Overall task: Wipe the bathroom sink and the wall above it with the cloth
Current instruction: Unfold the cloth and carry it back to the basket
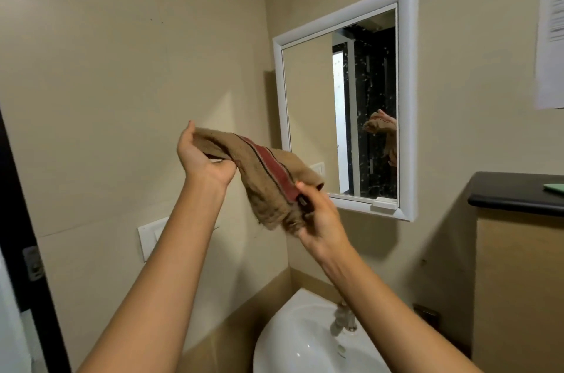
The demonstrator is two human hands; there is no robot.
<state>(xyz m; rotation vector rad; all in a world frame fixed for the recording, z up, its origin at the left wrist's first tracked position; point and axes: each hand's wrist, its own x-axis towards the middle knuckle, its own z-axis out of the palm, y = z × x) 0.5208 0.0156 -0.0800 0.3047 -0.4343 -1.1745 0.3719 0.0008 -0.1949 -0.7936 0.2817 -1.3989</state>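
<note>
Above the white sink [293, 339], the left hand [203, 159] and right hand [320, 220] each grip an end of the brown, red-striped cloth [268, 177], stretched between them in mid-air. Behind it the beige wall [122, 67] carries a white-framed mirror [345, 104]. A printed sheet [551, 27] hangs farther right, its text too blurred to read.

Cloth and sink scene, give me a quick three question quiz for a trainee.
1. True or false: the cloth is touching the sink.
2. Which hands grip the cloth? A) left only B) right only C) both
3. Fill in: the white-framed ____ hangs on the wall above the sink.

Key
1. False. It is held up in the air, well above the basin.
2. C. The left hand holds one end and the right hand the other.
3. mirror
</note>
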